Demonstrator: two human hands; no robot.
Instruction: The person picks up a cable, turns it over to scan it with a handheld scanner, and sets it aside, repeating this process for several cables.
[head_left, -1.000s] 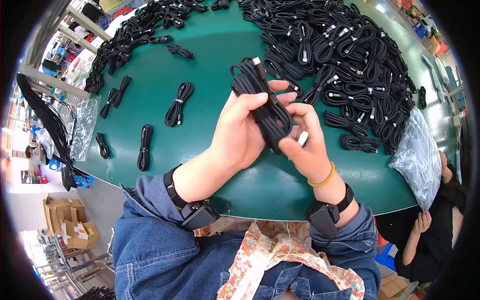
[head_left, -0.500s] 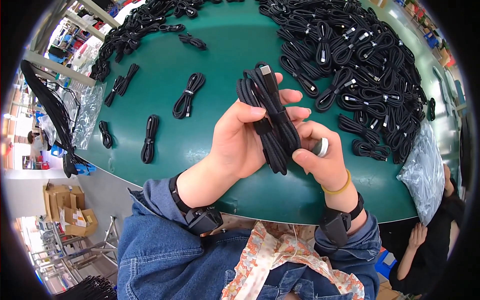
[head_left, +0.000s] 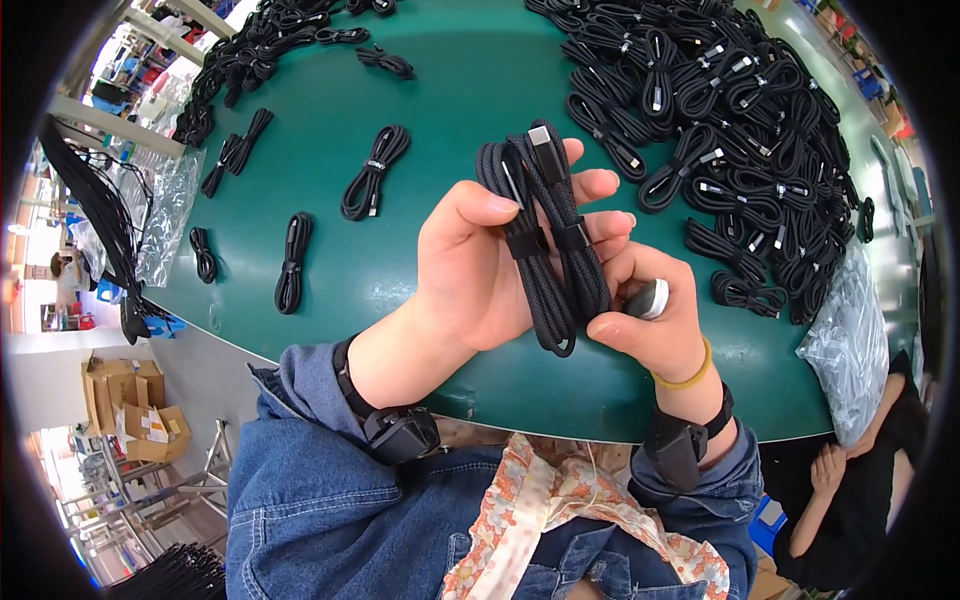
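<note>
Two coiled black braided cables (head_left: 540, 285), each with a strap around its middle, stand upright side by side in my left hand (head_left: 465, 265). Its thumb presses them from the left, and its other fingers show behind them on the right. A metal-tipped connector (head_left: 541, 145) sticks up at the top of the right coil. My right hand (head_left: 665, 310) is curled beside the lower end of that coil, with its thumb tip close to it. Within its bent fingers sits a small rounded grey-and-white thing (head_left: 650, 299), whose kind I cannot make out.
A large heap of coiled black cables (head_left: 720, 130) covers the table's right side. Several single coils, such as this one (head_left: 293, 262), lie on the green table (head_left: 400, 90) at left. A clear plastic bag (head_left: 850, 340) rests at the right edge, near another person's hand (head_left: 828, 468).
The two coils have spread slightly apart at their lower ends, and the right thumb has slipped off the right coil's edge. My left hand keeps its hold. The view has shifted slightly.
</note>
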